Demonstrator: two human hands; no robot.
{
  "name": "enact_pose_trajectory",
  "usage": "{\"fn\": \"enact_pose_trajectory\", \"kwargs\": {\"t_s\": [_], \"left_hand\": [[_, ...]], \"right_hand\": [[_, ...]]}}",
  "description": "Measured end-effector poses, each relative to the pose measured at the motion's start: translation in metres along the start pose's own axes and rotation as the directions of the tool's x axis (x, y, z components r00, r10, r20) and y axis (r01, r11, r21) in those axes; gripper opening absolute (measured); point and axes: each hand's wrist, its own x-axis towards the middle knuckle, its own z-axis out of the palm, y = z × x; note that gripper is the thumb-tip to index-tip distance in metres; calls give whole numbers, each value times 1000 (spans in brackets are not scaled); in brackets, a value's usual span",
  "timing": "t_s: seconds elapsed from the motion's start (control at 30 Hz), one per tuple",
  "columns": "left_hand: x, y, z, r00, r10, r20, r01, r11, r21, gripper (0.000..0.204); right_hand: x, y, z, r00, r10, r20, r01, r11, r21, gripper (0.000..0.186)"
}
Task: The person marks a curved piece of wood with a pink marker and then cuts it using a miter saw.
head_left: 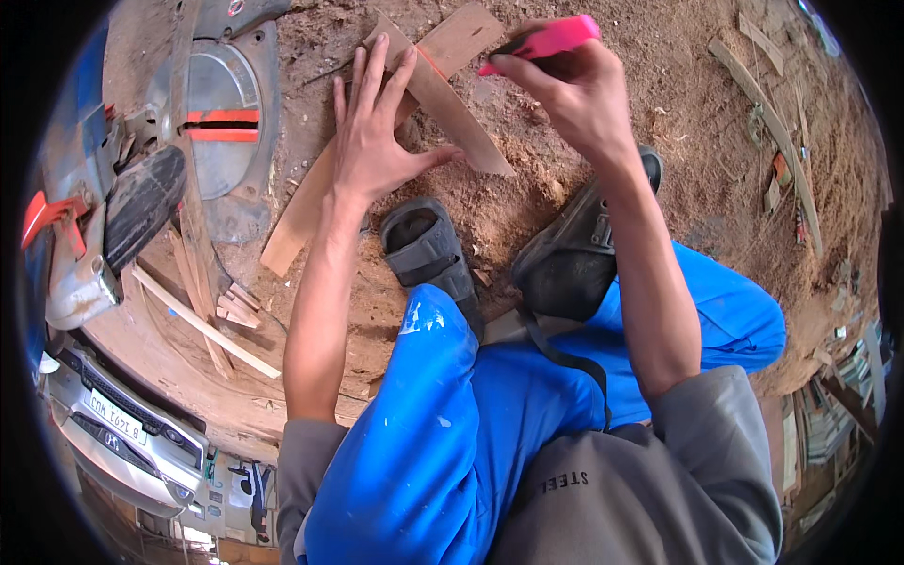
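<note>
Two flat wooden boards cross on the dusty ground, a shorter one [478, 141] lying over a longer one [288, 234], with a thin red-orange mark beside where they overlap. My left hand [372, 137] rests with fingers spread on the boards at the crossing, its thumb reaching onto the upper board. My right hand [584, 104] is closed on a pink and black tool [563, 36], held just right of the boards; its exact kind is hard to make out. My sandals [414, 247] are below the boards.
A saw machine [226, 169] with orange parts stands at the left, with loose wood strips [207, 325] below it. A white car [127, 447] shows at the lower left. Long offcuts [772, 127] lie in the sawdust at right, and stacked pieces [843, 414] at lower right.
</note>
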Motion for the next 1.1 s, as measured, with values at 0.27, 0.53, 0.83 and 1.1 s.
{"fn": "enact_pose_trajectory", "kwargs": {"t_s": [0.27,0.53,0.83,1.1], "left_hand": [[41,-4,4,890,-336,-308,308,942,-136,63],[43,-31,-16,786,-618,-17,334,449,-829,55],[-19,-53,-53,678,-711,187,383,124,-916,39],[-26,-41,-22,720,-689,-80,374,482,-792,35]], "right_hand": [[-60,-22,-38,987,155,-31,-149,978,144,30],[-90,-42,-19,977,205,50,-211,931,299,33],[-86,-49,8,972,219,90,-236,922,307,36],[-81,-35,26,968,227,109,-250,919,306,37]]}}
